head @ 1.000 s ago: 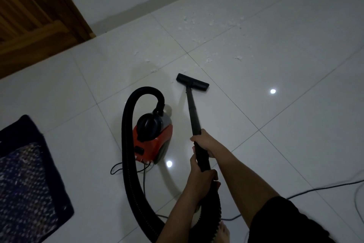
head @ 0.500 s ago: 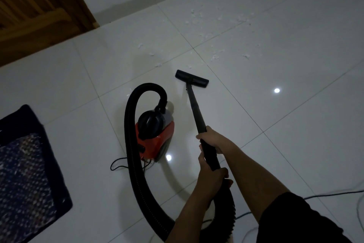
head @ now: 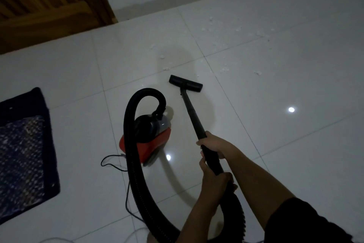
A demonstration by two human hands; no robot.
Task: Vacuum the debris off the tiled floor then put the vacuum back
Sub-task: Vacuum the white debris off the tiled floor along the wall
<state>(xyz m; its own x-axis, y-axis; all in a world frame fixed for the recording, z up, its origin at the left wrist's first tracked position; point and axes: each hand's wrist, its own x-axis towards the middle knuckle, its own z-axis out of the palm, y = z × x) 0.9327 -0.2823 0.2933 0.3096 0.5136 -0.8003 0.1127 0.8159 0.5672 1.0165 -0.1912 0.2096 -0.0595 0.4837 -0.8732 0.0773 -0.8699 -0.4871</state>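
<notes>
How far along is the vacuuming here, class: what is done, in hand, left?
Done: nothing clearly cleaned. In hand: left hand and right hand grip the wand; floor head sits just short of the debris. Left: the scattered bits, then returning the vacuum.

wand: both hands wrapped round it, right hand ahead of left hand | floor head: flat on tiled floor, just short of white debris scattered toward wall edge | red vacuum: beside wand, hose looping | dark mat: floor's left edge
</notes>
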